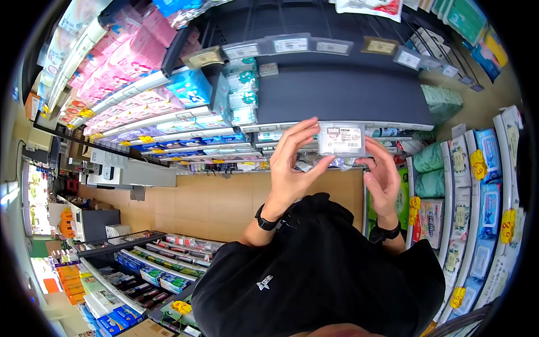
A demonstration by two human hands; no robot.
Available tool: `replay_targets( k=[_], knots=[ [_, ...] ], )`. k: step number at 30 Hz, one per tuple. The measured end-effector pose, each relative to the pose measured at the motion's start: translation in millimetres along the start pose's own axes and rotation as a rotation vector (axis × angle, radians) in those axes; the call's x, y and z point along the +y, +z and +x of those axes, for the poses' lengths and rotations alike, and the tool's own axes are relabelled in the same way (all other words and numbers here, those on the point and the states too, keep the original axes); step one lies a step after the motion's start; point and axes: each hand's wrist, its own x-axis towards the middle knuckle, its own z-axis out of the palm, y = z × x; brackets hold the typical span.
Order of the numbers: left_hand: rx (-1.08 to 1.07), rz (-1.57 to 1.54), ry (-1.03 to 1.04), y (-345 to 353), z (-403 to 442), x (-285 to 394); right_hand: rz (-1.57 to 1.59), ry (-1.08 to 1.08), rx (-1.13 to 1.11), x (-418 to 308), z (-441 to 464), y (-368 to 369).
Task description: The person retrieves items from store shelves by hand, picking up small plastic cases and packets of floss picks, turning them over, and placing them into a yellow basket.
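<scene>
Across the upper centre we see a long dark-grey shelf (337, 92), teal-and-white plastic packs (243, 95) at its left end. At centre, our left hand (293, 168) pinches the left end of a clear rectangular plastic box (342, 141); our right hand (384, 182) is half-curled at the other end, contact we cannot tell. Its white label (343, 135) faces us, long axis left-to-right.

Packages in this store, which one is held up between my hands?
The clear box with the white label; only it is held up, between your left hand and right hand.
</scene>
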Motion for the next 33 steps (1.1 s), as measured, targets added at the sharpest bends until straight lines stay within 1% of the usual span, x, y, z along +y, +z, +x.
replay_targets(
  k=[1,2,3,5,6,9,12,15,19,22,24,27,31,33],
  knots=[
    [0.015,0.041,0.017,7,-4,5,0.028,0.013,-0.008,-3,-4,-7],
    [0.058,0.013,0.028,17,-6,10,0.057,0.023,-0.016,-7,-8,-13],
    [0.055,0.011,0.03,24,-9,13,0.056,0.021,-0.012,-12,-12,-20],
    [0.057,0.166,0.135,36,-16,19,0.093,0.06,-0.025,-25,-22,-32],
    [0.052,0.163,0.136,44,-19,22,0.091,0.058,-0.02,-30,-26,-39],
    [0.069,0.129,0.12,67,-28,33,0.053,0.046,-0.025,-43,-40,-57],
    [0.071,0.161,0.084,88,-37,42,0.01,0.045,-0.031,-51,-53,-76],
    [0.103,0.12,0.01,111,-48,48,-0.017,0.043,-0.013,-61,-67,-92],
    [0.094,0.1,-0.019,134,-62,56,-0.005,0.032,-0.014,-71,-84,-112],
    [0.104,0.078,-0.021,145,-75,59,0.01,0.043,-0.008,-75,-99,-122],
    [0.015,0.09,-0.062,149,-81,63,-0.006,0.052,0.001,-77,-108,-128],
    [-0.006,0.1,-0.09,156,-91,69,-0.006,0.072,-0.012,-79,-122,-136],
    [-0.016,0.098,-0.091,165,-105,75,0.004,0.101,0.003,-81,-140,-141],
    [0.031,0.061,-0.111,170,-109,78,0.032,0.121,0.016,-82,-148,-142]
  ],
)
